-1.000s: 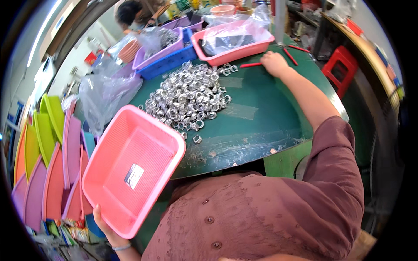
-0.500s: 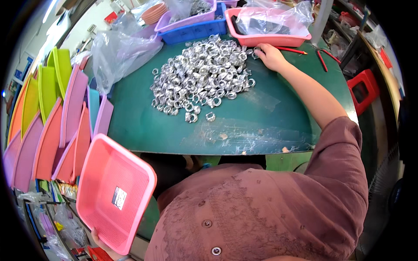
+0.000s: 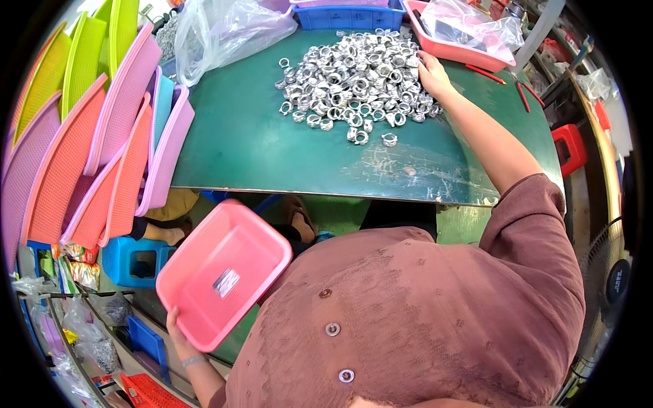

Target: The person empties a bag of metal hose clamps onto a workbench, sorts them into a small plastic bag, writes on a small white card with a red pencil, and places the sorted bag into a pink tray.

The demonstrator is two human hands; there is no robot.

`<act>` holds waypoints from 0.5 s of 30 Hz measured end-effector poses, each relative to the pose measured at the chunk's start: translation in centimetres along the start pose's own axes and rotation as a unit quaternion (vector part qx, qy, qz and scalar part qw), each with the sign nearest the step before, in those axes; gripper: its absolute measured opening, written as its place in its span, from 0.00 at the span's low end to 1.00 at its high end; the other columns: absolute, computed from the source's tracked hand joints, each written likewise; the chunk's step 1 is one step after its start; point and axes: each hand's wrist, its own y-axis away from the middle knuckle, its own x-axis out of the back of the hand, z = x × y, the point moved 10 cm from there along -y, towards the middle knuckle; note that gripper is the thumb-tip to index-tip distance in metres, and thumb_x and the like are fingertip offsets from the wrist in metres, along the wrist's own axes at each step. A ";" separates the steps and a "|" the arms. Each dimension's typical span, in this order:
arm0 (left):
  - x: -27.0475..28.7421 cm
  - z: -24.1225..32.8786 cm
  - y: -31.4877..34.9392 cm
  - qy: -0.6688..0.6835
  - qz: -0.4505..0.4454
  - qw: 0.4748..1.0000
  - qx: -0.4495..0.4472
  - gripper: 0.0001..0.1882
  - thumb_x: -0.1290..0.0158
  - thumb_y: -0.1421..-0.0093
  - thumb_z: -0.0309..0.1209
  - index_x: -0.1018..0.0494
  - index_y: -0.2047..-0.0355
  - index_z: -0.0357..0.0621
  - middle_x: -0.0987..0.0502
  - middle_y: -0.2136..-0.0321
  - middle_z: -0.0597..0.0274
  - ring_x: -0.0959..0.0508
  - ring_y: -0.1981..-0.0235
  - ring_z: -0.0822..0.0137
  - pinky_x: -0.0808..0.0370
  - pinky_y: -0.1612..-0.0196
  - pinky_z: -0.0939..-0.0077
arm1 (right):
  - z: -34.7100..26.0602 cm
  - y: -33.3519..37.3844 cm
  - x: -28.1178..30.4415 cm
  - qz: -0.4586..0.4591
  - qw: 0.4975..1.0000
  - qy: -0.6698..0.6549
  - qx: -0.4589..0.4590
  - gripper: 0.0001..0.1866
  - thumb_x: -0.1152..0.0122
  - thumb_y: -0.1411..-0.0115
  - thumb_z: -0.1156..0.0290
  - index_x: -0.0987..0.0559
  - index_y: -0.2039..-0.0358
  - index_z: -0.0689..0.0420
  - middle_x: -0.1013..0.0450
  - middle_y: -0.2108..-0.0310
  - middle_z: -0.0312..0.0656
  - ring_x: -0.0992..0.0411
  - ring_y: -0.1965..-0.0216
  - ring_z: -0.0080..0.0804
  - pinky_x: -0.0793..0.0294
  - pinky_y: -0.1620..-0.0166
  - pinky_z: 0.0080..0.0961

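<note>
A heap of shiny silver metal rings [image 3: 357, 78] is spread on the green table [image 3: 235, 136], with a few loose ones along its near edge. My right hand [image 3: 435, 76] rests against the heap's right side, fingers stretched along the rings; its fingertips are partly lost among them. Off the table's near edge, my left hand [image 3: 176, 329] grips the rim of a pink plastic basket [image 3: 252, 255]. The basket is tilted with its inside facing up, and only a pale label lies on its bottom. Part of the left hand is hidden behind the basket.
Stacked coloured baskets [image 3: 68, 163] stand at the left. Behind the heap are a clear plastic bag [image 3: 224, 41], a blue tray [image 3: 347, 18] and a pink tray [image 3: 469, 51]. Red-handled pliers [image 3: 522, 95] lie at the right. A blue stool [image 3: 126, 262] and a fan [image 3: 598, 285] flank me.
The view has shifted. My right hand has come in against the heap's right side, pushing that edge inward. My left hand has brought the pink basket rightward, closer to my body.
</note>
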 end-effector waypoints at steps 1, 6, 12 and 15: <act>-1.2 -0.1 -2.3 -0.005 -0.028 1.000 0.000 0.27 0.50 0.49 0.36 0.37 0.51 0.35 0.29 0.56 0.51 0.28 0.56 0.56 0.30 0.52 0.64 | -0.1 0.3 -0.1 -0.004 1.000 -0.007 -0.008 0.28 0.52 0.43 0.49 0.31 0.51 0.59 0.35 0.51 0.54 0.40 0.46 0.48 0.42 0.44 0.35; -7.3 -4.0 -12.5 -0.023 -0.151 0.986 0.067 0.22 0.52 0.49 0.31 0.35 0.54 0.32 0.27 0.59 0.47 0.25 0.59 0.56 0.28 0.54 0.63 | -3.2 1.2 -0.7 -0.010 0.999 0.008 -0.030 0.30 0.51 0.44 0.47 0.31 0.50 0.57 0.35 0.49 0.52 0.41 0.45 0.49 0.45 0.43 0.37; -18.3 -11.0 -16.7 -0.002 -0.211 0.959 0.189 0.20 0.53 0.49 0.29 0.34 0.56 0.33 0.27 0.59 0.50 0.27 0.59 0.55 0.30 0.53 0.60 | -6.4 1.9 -3.0 -0.025 0.999 -0.001 -0.022 0.29 0.49 0.46 0.47 0.32 0.49 0.52 0.34 0.51 0.47 0.40 0.48 0.46 0.46 0.44 0.36; -21.5 -13.3 -18.9 0.020 -0.256 0.943 0.209 0.18 0.53 0.50 0.28 0.33 0.57 0.37 0.27 0.60 0.53 0.27 0.60 0.57 0.30 0.53 0.63 | -7.1 1.9 -4.4 -0.028 0.999 0.030 -0.002 0.31 0.47 0.47 0.47 0.32 0.49 0.55 0.34 0.52 0.50 0.41 0.49 0.48 0.46 0.44 0.37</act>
